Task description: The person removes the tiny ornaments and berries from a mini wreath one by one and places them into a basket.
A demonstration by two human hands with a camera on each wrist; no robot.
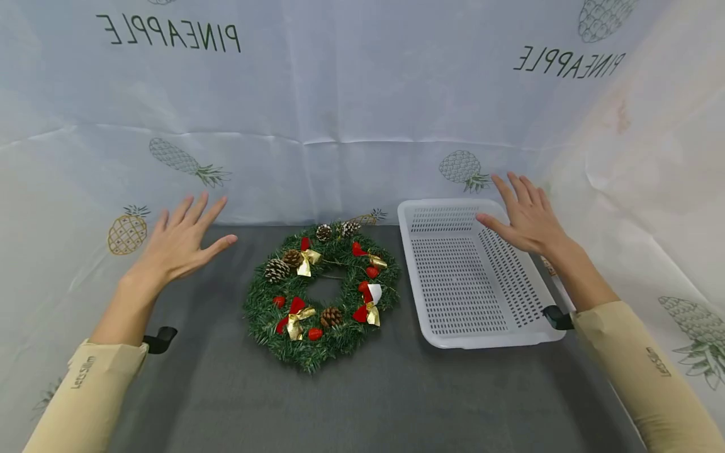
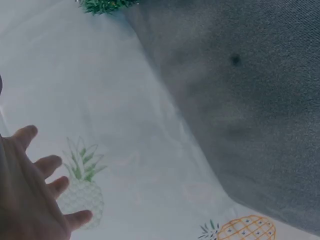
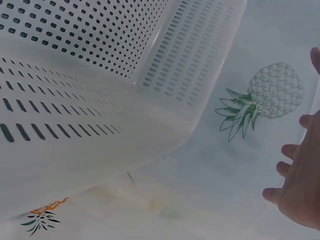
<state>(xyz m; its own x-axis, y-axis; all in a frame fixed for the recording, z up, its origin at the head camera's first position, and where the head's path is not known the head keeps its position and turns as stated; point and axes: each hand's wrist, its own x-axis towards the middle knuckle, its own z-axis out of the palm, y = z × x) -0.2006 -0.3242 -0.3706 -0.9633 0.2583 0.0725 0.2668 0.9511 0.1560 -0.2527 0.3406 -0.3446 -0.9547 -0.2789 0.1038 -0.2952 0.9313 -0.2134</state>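
Observation:
A green wreath [image 1: 262, 318] with pine cones, red berries and gold and red bows lies flat on the dark grey table in the head view. To its right stands a white perforated plastic basket [image 1: 459, 283] with nothing in it. My left hand [image 1: 180, 242] hovers left of the wreath, fingers spread and holding nothing. Over the basket's right side is my right hand [image 1: 529, 220], also with spread fingers and nothing held. The left wrist view shows the left hand [image 2: 35, 195] at its left edge, and the right wrist view has the right hand [image 3: 302, 170] beside the basket [image 3: 165, 125].
A white sheet [image 1: 351, 82] printed with pineapples hangs behind the dark grey table [image 1: 340, 409] and along both sides. Black straps [image 1: 161, 340] show at both wrists, by the beige sleeves [image 1: 85, 396].

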